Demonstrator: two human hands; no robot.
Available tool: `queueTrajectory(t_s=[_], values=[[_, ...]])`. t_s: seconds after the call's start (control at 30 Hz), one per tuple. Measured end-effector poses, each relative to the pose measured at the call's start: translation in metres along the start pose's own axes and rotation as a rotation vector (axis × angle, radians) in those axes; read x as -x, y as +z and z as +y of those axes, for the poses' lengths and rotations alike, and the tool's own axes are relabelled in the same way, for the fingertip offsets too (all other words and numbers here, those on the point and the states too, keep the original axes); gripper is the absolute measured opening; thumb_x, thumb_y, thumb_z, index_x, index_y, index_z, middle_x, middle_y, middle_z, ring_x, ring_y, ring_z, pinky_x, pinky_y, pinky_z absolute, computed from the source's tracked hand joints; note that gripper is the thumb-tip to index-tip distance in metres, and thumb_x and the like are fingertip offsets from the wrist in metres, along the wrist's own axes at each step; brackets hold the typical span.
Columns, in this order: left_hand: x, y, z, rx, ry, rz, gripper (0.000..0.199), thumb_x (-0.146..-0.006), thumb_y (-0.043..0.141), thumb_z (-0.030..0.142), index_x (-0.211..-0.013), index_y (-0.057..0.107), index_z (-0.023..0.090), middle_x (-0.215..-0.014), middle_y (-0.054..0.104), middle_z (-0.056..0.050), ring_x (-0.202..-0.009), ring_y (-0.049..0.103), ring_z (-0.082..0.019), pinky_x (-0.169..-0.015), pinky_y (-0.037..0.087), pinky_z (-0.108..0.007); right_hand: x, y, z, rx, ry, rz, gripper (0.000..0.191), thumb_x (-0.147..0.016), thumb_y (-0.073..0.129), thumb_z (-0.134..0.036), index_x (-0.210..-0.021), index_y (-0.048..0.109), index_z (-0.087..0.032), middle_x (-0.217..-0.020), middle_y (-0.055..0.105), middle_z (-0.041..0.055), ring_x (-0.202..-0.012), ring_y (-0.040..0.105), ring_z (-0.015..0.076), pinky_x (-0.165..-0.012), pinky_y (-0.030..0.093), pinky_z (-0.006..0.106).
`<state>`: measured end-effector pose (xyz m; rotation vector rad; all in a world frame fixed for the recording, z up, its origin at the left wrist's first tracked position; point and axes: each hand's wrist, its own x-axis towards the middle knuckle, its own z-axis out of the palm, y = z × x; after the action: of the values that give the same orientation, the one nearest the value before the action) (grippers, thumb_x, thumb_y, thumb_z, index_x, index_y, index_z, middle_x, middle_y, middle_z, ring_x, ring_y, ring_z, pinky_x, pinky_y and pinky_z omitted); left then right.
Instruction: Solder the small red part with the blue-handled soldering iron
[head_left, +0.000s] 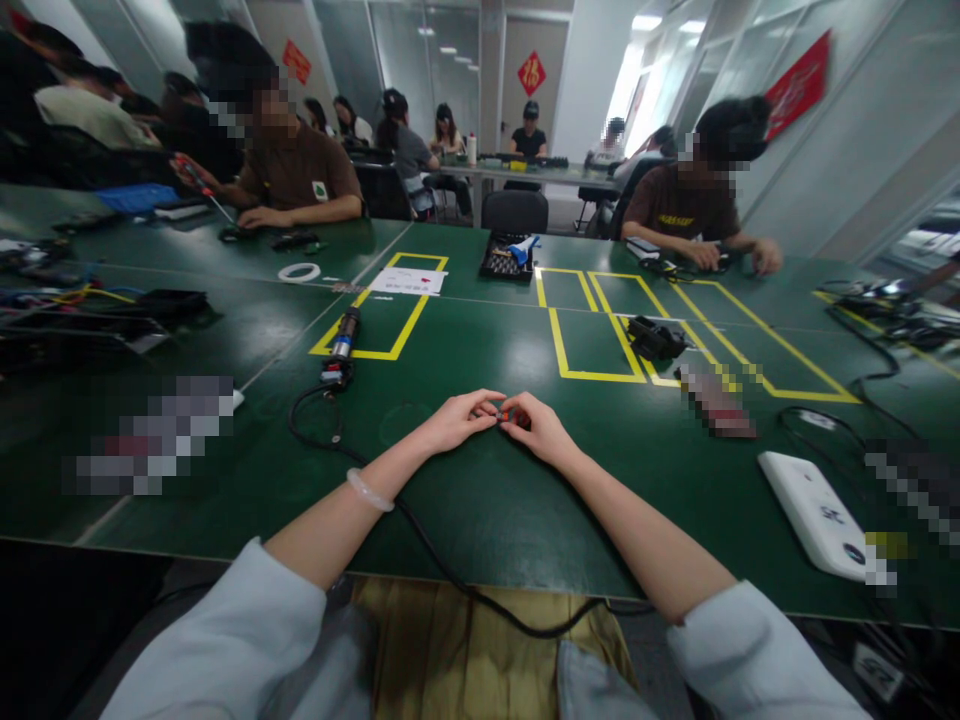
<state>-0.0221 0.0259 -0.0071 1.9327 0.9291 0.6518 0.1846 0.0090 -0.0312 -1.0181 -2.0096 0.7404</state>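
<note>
My left hand (466, 418) and my right hand (531, 425) meet above the green table (450, 500), their fingertips nearly touching. Between them is a small dark part with orange-red on it (505, 415), too small to name. My right thumb and fingers are pinched around this part. The left fingertips are closed at its other side, and whether they grip it I cannot make out. To the left of my hands lies a cylindrical tool (345, 335) with a silver and blue band. A black cable (427, 540) runs from near it, under my left forearm, and over the table's front edge.
Yellow tape rectangles (600, 376) mark the table. Beyond my hands sits a black tray of small parts (501, 262); a black device (656, 340) lies to the right. A white power bank-like box (814, 515) is near right. Co-workers sit across the table, one holding a screwdriver (201, 185).
</note>
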Motion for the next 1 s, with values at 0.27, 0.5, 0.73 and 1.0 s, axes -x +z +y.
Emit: queueTrajectory(t_s=[0.27, 0.5, 0.73, 1.0], values=[[0.003, 0.002, 0.007, -0.064, 0.020, -0.001, 0.043, -0.088, 0.055, 0.034, -0.128, 0.050, 0.019, -0.092, 0.068, -0.003, -0.079, 0.063, -0.014, -0.073, 0.048, -0.025, -0.001, -0.003, -0.001, -0.138, 0.111, 0.008, 0.019, -0.088, 0.057, -0.035, -0.092, 0.061, -0.017, -0.072, 0.061, -0.0006, -0.061, 0.052, 0.0116, -0.060, 0.041, 0.024], [0.003, 0.004, 0.011, -0.266, 0.078, 0.068, 0.019, -0.088, 0.054, 0.033, -0.103, 0.057, 0.022, -0.094, 0.068, -0.002, -0.086, 0.065, -0.015, -0.077, 0.049, -0.026, -0.002, -0.001, 0.006, -0.251, 0.169, -0.004, 0.021, -0.088, 0.057, -0.038, -0.090, 0.060, -0.017, -0.076, 0.066, 0.0017, -0.065, 0.058, 0.0126, -0.066, 0.045, 0.026], [0.004, 0.002, 0.010, -0.241, 0.075, 0.065, 0.025, -0.091, 0.051, 0.041, -0.102, 0.058, 0.021, -0.094, 0.069, -0.003, -0.087, 0.066, -0.016, -0.078, 0.050, -0.027, -0.001, -0.001, 0.002, -0.236, 0.119, -0.020, 0.022, -0.082, 0.063, -0.033, -0.096, 0.056, -0.019, -0.083, 0.064, 0.0007, -0.066, 0.054, 0.0116, -0.064, 0.045, 0.025], [0.010, -0.060, -0.007, -0.697, -0.012, 0.411, 0.035, -0.092, 0.044, 0.039, -0.118, 0.056, 0.019, -0.119, 0.062, -0.009, -0.112, 0.057, -0.024, -0.098, 0.043, -0.038, -0.001, -0.004, -0.001, -0.114, 0.135, 0.007, 0.020, -0.084, 0.061, -0.034, -0.096, 0.060, -0.018, -0.071, 0.054, -0.0027, -0.062, 0.048, 0.0114, -0.061, 0.040, 0.024]])
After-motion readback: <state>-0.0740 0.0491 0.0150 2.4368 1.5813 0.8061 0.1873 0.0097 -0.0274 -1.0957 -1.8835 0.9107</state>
